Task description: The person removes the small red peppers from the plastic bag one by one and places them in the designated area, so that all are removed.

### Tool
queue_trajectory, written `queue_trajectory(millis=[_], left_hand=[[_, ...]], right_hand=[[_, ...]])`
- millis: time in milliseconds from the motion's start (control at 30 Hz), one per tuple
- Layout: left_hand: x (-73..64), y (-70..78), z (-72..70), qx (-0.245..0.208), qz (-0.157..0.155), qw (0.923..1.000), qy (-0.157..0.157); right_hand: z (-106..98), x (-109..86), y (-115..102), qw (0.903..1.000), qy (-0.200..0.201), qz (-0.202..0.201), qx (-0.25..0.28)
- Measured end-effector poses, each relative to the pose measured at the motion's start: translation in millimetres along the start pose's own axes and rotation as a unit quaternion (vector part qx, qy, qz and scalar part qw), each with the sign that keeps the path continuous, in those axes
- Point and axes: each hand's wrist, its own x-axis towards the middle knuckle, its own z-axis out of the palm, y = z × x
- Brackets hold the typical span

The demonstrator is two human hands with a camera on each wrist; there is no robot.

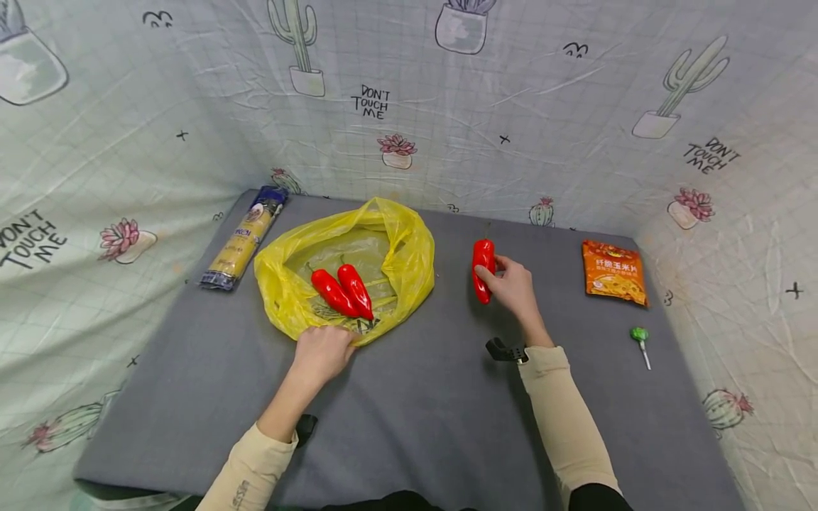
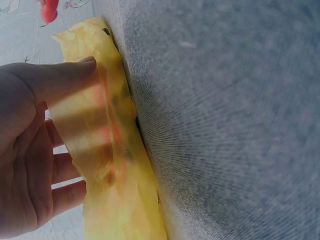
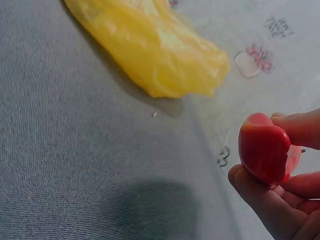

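A yellow plastic bag [image 1: 409, 262] lies with its mouth wide on the grey table, and two red chili peppers [image 1: 336, 292] rest inside it. My left hand [image 1: 324, 353] grips the bag's near rim; in the left wrist view the thumb is on the outer side and the fingers [image 2: 67, 195] reach behind the thin plastic. To the right of the bag, my right hand [image 1: 513, 286] pinches a third red chili pepper [image 1: 483, 272] between thumb and fingers. The right wrist view shows this pepper [image 3: 264, 150] end-on, held above the table with its shadow below.
A pack of spaghetti [image 1: 243, 241] lies left of the bag. At the right are an orange snack packet [image 1: 615, 272] and a green lollipop [image 1: 639, 335] on a white stick. Patterned cloth walls [image 1: 447, 163] rise behind and beside the grey table [image 1: 415, 426].
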Motion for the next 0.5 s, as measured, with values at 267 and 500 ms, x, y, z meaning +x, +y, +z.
queue_trajectory(millis=[267,500], left_hand=[[0.9,-1.4,-0.4,-0.007,-0.004,0.9998,-0.019],[0.0,-0.9,-0.4,-0.009,-0.002,0.9999,-0.006]], right_hand=[[11,18.8,11,0.9993,-0.028,0.022,-0.014],[20,29.9,14,0.9985,-0.032,0.043,-0.015]])
